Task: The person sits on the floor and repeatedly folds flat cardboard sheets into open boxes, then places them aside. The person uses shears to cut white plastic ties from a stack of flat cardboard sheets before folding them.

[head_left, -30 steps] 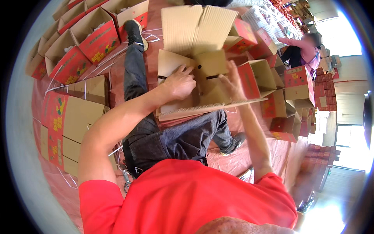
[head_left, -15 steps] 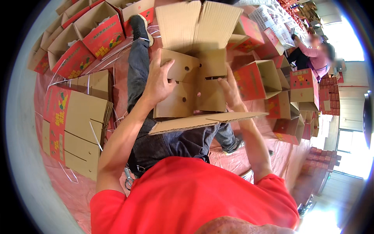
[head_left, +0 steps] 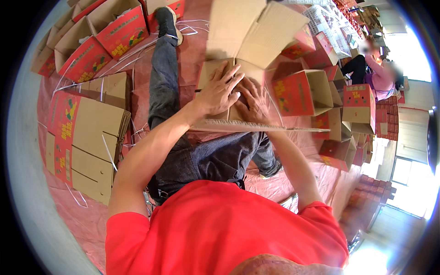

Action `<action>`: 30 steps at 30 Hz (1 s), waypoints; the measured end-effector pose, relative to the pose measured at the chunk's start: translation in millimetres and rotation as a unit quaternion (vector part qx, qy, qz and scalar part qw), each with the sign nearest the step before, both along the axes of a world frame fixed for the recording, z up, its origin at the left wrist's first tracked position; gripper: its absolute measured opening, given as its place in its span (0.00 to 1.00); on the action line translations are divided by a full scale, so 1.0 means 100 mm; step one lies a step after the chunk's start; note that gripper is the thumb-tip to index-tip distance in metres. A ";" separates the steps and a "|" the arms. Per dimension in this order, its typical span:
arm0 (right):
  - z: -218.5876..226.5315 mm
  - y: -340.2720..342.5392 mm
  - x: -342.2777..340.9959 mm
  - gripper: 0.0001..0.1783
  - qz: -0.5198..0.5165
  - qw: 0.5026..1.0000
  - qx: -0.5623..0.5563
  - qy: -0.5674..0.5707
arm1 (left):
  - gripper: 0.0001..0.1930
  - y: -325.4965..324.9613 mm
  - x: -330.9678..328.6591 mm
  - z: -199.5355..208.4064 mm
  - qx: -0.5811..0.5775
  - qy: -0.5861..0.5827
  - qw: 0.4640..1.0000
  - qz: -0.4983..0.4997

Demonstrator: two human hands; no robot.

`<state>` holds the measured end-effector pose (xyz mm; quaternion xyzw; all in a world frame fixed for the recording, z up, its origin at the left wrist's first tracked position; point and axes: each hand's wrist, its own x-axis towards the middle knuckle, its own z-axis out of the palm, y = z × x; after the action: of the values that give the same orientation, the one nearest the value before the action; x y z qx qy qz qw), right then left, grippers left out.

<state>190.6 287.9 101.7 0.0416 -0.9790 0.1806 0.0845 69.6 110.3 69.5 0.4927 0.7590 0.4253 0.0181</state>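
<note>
A brown cardboard box (head_left: 229, 32) stands between my legs, two of its far flaps spread outward. Its near flap (head_left: 284, 129) sticks out toward me and shows almost edge-on. My left hand (head_left: 219, 90) lies over the left side of the box with its fingers stretched out. Close beside it, my right hand (head_left: 253, 101) presses flat with spread fingers on the cardboard inside. Neither hand grasps anything. Together they cover most of the box's inner panels.
Folded cartons (head_left: 87, 137) are stacked at my left. Red-and-brown open boxes (head_left: 121, 32) line the far left, with more boxes (head_left: 293, 94) at the right. White strapping (head_left: 137, 48) trails over the red floor sheet (head_left: 87, 229). A person in pink (head_left: 380, 75) sits at the far right beyond white crates (head_left: 327, 27).
Both hands have left the box's side edges and come together over its inner panels, fingers now extended. The far flaps have swung to the right and the near flap has tipped closer to edge-on.
</note>
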 end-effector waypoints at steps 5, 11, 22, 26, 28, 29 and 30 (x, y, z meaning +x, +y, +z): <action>-0.16 0.07 -0.02 0.21 0.043 0.998 0.044 0.002 | 0.42 0.09 0.00 -0.11 -0.151 0.128 0.980 -0.006; -0.11 0.04 0.05 0.21 0.093 0.995 0.037 0.003 | 0.48 -0.13 -0.03 -0.17 -0.122 0.135 0.983 -0.039; -0.21 0.03 0.00 0.20 0.084 0.996 -0.040 0.003 | 0.37 -0.34 -0.31 -0.13 -0.160 0.175 0.971 0.035; -0.34 -0.04 0.09 0.23 -0.089 0.984 -0.015 0.156 | 0.31 -0.68 -0.27 -0.18 -0.023 0.053 0.998 0.025; -0.49 0.11 0.14 0.23 -0.070 0.984 -0.070 0.146 | 0.27 -0.87 -0.12 -0.03 0.076 -0.115 0.990 0.006; -0.55 0.13 0.20 0.24 -0.063 0.983 -0.101 0.139 | 0.27 -1.05 0.01 0.24 0.138 -0.259 0.956 -0.028; -0.49 0.15 0.24 0.24 -0.061 0.986 -0.107 0.112 | 0.27 -1.22 0.12 0.56 0.197 -0.394 0.895 -0.062</action>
<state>214.4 302.6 52.7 -0.0080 -0.9393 0.2728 0.2081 81.5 -12.0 125.6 0.3243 0.5578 0.7238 0.2446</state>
